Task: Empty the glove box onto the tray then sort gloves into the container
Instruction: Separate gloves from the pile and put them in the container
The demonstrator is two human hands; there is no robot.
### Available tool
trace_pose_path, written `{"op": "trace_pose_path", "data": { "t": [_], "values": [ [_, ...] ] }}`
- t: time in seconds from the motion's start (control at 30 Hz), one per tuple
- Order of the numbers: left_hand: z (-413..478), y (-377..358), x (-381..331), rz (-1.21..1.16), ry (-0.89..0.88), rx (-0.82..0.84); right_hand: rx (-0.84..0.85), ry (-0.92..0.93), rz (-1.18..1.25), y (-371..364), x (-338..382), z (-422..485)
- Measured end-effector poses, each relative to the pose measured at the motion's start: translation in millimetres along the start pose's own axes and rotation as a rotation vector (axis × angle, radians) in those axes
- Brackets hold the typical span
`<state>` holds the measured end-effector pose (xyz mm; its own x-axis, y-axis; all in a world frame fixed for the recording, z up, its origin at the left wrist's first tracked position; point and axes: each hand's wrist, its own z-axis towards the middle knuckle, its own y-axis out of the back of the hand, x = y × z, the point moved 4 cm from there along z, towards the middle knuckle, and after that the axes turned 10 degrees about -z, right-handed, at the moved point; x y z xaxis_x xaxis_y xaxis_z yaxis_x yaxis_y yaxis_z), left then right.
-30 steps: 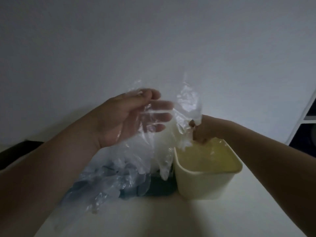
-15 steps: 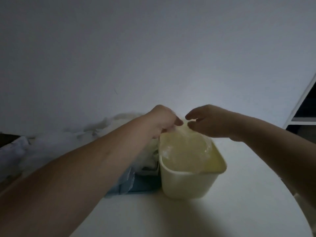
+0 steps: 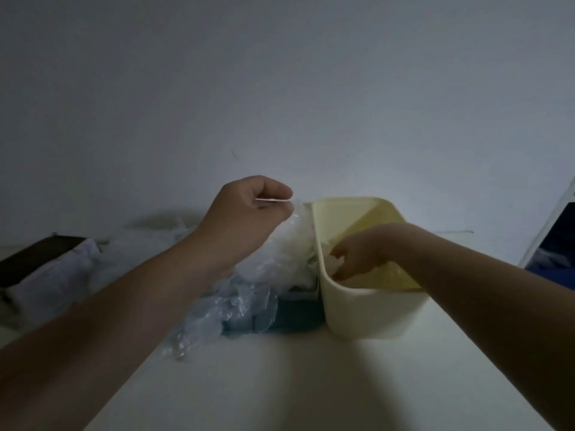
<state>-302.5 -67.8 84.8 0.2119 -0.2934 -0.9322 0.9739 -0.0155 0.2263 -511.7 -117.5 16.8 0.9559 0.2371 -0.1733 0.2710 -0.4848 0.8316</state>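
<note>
While sorting runs: left grip (image 3: 249, 213) pinches clear glove (image 3: 294, 241) above pile (image 3: 230, 309) on tray (image 3: 298, 317), just beside container (image 3: 367, 318) toward desk (image 3: 311, 384) far edge. Right grip (image 3: 362, 253) inside container, fingers loose, apparently holding nothing. Next, likely: carry glove over rim, release.

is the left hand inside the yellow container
No, the left hand pinches a clear glove outside the container; only the right hand reaches into it.

The gloves (image 3: 245, 306) under the left hand (image 3: 249, 213) are shown as thin, crinkled, glossy plastic film; the container (image 3: 367, 312) around the right hand (image 3: 364, 253), as smooth matt plastic.
</note>
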Motion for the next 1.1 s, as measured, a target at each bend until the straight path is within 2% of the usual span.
{"op": "trace_pose_path", "data": {
  "t": [0.13,0.23,0.33,0.4,0.47,0.6,0.77,0.83,0.9,1.03,1.1],
  "values": [
    [-35,32,23,0.048,0.031,0.060,-0.441,-0.033,0.058,34,-7,-14],
    [-51,52,54,0.335,0.020,0.086,-0.777,-0.008,0.201,50,15,-45],
    [-62,68,86,0.619,-0.012,0.153,-1.047,0.193,0.455,48,69,-75],
    [-68,72,104,0.703,-0.002,0.223,-1.040,0.352,0.568,39,105,-78],
    [-75,78,117,0.704,0.023,0.227,-0.948,0.411,0.583,26,133,-63],
    [-86,82,137,0.691,-0.012,0.208,-0.833,0.364,0.666,-1,150,-27],
    [-81,94,145,0.540,-0.017,0.134,-0.814,0.326,1.006,-19,150,-6],
    [-76,101,135,0.411,0.017,0.123,-0.849,0.345,1.124,-22,152,-9],
    [-71,107,117,0.227,0.039,0.045,-0.869,0.379,1.287,-27,156,-13],
    [-64,113,96,-0.491,0.217,-0.081,-0.736,0.467,1.546,-34,165,-19],
    [-65,107,97,-0.693,0.268,-0.063,-0.631,0.573,1.598,-35,169,-23]
  ]
}}
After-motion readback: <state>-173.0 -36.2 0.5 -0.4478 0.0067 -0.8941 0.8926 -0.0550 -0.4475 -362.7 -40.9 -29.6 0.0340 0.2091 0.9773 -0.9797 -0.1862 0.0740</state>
